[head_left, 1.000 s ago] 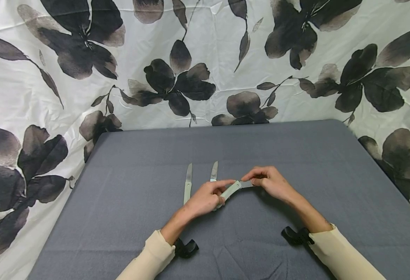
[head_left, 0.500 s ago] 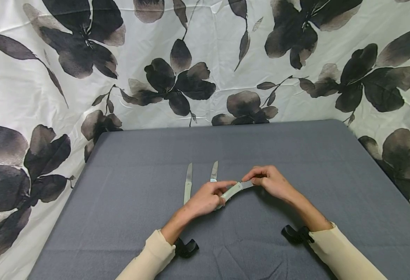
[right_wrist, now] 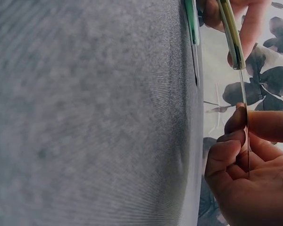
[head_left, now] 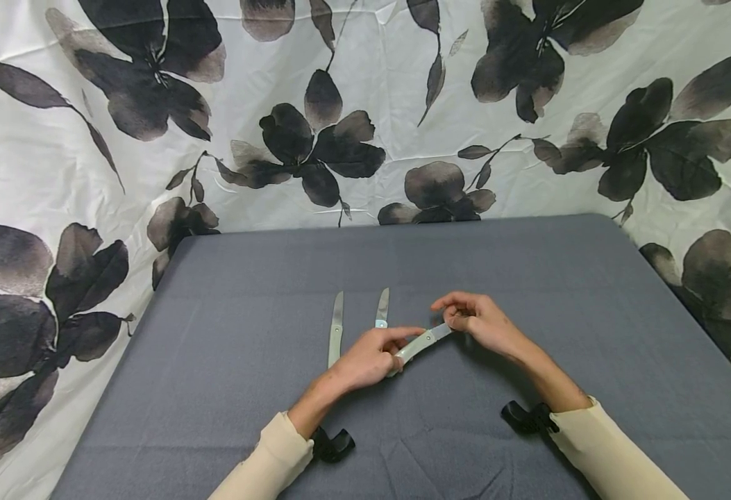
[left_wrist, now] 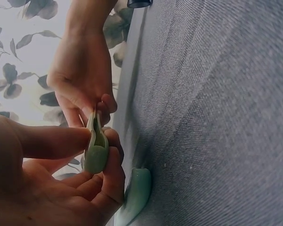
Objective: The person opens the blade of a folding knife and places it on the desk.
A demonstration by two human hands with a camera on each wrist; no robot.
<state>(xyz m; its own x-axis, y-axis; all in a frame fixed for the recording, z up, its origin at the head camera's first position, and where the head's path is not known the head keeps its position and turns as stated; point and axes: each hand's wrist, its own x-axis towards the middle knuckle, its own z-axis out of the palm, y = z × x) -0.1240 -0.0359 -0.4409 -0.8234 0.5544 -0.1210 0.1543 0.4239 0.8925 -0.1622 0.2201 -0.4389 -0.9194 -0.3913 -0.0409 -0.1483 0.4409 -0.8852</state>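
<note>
A folding knife (head_left: 416, 345) with a pale green handle is held above the cloth between both hands. My left hand (head_left: 366, 359) grips its handle, thumb on one side and curled fingers on the other in the left wrist view. My right hand (head_left: 486, 323) pinches the blade (right_wrist: 244, 92), which stands out of the handle almost in line with it. Left of the hands, a second knife (head_left: 336, 330) lies unfolded, blade pointing away. A third knife (head_left: 382, 309) lies beside it, blade also pointing away; my left hand hides most of its handle in the head view.
Grey cloth (head_left: 246, 333) covers the table, with creases near the front. Behind it hangs a white floral sheet (head_left: 402, 69). Each wrist carries a black strap mount, the left one (head_left: 334, 444) close over the cloth.
The held knife's blade has swung from a bend to nearly straight with its handle. My right index finger has lifted off the knife's joint; the left hand stays nearly in place.
</note>
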